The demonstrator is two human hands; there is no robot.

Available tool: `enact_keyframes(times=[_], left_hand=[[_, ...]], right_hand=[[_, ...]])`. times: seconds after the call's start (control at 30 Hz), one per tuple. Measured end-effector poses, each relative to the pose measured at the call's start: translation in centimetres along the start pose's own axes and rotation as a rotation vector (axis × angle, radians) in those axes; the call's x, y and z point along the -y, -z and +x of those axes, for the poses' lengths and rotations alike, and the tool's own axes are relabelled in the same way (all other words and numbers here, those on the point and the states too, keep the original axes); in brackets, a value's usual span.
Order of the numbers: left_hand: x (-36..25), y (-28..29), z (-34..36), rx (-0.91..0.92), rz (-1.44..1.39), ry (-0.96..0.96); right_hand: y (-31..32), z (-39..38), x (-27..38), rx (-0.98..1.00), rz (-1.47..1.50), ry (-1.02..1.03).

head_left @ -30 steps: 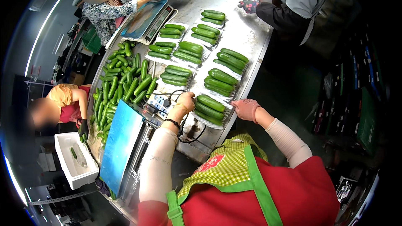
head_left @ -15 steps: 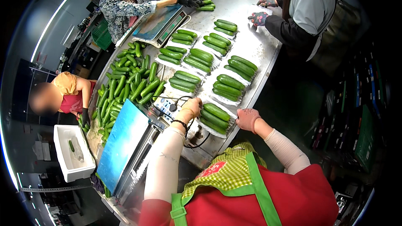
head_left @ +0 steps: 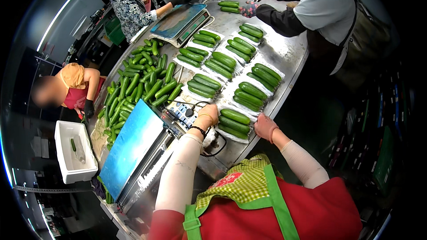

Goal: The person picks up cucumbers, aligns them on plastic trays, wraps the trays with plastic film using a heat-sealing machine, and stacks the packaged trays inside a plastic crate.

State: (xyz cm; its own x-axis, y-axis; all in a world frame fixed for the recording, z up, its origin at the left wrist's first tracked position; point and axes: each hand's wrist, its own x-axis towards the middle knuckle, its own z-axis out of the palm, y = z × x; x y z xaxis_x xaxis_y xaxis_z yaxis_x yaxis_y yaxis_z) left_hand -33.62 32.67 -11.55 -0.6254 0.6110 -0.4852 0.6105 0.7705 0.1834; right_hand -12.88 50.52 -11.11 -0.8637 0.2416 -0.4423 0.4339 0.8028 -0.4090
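Between my two hands lies the nearest pack, several green cucumbers (head_left: 234, 126) side by side on a white packing sheet (head_left: 234, 138). My left hand (head_left: 208, 114) is closed at the pack's left end, beside the power strip. At its right end my right hand (head_left: 265, 127), in a pinkish glove, is closed against the sheet's edge by the table rim. Both hands' fingertips are partly hidden. Just beyond sits another pack of cucumbers (head_left: 249, 94), with more packs in rows up the metal table (head_left: 284, 69).
A blue-topped scale (head_left: 131, 144) stands at my left, with a power strip (head_left: 184, 112) and cables near it. Behind that is a heap of loose cucumbers (head_left: 142, 78). Further off are a second scale (head_left: 180, 24), a white foam box (head_left: 73, 151) and three co-workers.
The nearest pack and both my hands have edged slightly toward the pack beyond. The far-left co-worker's gloves have left the far cucumbers; the far-right co-worker's hand is now at them.
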Motion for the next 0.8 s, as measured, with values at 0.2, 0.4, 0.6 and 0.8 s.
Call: enact_keyframes(times=[0.2,0.4,0.6,0.8], left_hand=[[-0.3,0.4,-0.4,0.002,0.021,0.010],[-0.2,0.2,-0.8,-0.056,0.099,-0.061],[-0.4,-0.1,-0.7,-0.094,0.119,-0.066],[-0.8,0.5,-1.2,-0.149,0.106,-0.126]], right_hand=[[-2.5,-1.1,0.3,-0.168,0.299,-0.123],[-4.9,-0.9,0.2,-0.356,0.335,-0.151],[-5.4,-0.2,-0.2,-0.418,0.391,-0.152],[-3.3,-1.5,0.2,-0.290,0.642,-0.251]])
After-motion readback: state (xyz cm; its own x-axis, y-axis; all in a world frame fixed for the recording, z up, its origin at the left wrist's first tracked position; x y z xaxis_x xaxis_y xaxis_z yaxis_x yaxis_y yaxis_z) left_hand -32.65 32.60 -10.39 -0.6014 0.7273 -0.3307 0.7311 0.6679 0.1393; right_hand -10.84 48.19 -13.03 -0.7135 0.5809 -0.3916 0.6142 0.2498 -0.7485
